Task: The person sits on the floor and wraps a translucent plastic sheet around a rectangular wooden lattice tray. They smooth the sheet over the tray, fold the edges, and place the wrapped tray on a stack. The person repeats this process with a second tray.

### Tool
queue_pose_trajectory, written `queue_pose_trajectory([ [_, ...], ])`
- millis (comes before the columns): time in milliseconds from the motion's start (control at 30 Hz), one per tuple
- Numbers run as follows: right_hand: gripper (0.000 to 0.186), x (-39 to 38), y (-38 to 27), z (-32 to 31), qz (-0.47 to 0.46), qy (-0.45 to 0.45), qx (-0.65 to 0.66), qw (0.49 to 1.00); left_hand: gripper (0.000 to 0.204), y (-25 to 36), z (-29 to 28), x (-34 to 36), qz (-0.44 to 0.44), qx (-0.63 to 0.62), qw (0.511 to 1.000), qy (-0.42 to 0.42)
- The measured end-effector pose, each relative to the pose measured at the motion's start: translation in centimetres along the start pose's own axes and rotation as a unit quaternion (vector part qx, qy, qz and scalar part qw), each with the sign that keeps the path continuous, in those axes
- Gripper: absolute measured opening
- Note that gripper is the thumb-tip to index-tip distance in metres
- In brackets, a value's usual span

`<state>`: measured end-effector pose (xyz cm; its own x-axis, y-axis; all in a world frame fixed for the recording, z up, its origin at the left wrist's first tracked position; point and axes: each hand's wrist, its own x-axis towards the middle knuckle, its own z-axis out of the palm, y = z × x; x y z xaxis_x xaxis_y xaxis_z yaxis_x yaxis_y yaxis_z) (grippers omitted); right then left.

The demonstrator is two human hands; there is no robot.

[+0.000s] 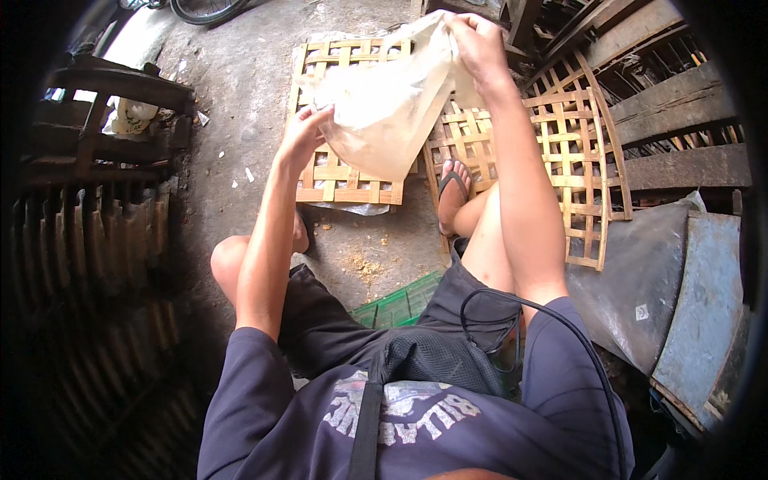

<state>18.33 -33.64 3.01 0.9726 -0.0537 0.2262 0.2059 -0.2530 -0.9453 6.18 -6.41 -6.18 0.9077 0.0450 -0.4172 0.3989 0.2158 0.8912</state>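
A thin, translucent cream plastic bag [384,104] is stretched between my two hands. My left hand [310,126] pinches its lower left part, while my right hand [478,48] grips its top right corner, higher and farther out. Behind the bag lies a woven bamboo tray [352,189] on a plastic sheet, and the bag hides its middle. Another bamboo tray [568,176] rests to the right under my right arm, partly over a further tray. My sandalled right foot [454,188] is by these trays.
I sit over a green plastic crate [392,298] on a concrete floor [224,120] with scattered crumbs. Wooden slats and pallets [112,120] stand at left, planks [672,108] at right. A grey plastic sheet [624,280] and blue board [688,312] lie lower right. A bicycle wheel [204,12] shows at top.
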Motion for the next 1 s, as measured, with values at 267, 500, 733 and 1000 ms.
queue_pose_trajectory([
  [267, 0.027, -1.5, -1.3, -0.8, 0.021, -0.198, -0.182, 0.963, 0.022, 4.9, -4.7, -0.7, 0.187, 0.098, 0.961, 0.176],
  [500, 0.017, -1.2, -3.6, 0.3, -0.004, -0.114, 0.264, 0.958, 0.017, 8.9, -5.9, -4.5, 0.371, 0.058, 0.898, 0.229],
  [733, 0.028, -3.1, -5.7, 2.5, 0.081, -0.203, 0.293, 0.931, 0.015, 9.8, -6.3, -5.5, 0.372, 0.018, 0.895, 0.245],
  [1000, 0.028, -3.6, -4.4, 4.3, 0.183, -0.269, 0.091, 0.941, 0.03, 9.3, -7.6, -6.5, 0.102, 0.186, 0.961, 0.175],
])
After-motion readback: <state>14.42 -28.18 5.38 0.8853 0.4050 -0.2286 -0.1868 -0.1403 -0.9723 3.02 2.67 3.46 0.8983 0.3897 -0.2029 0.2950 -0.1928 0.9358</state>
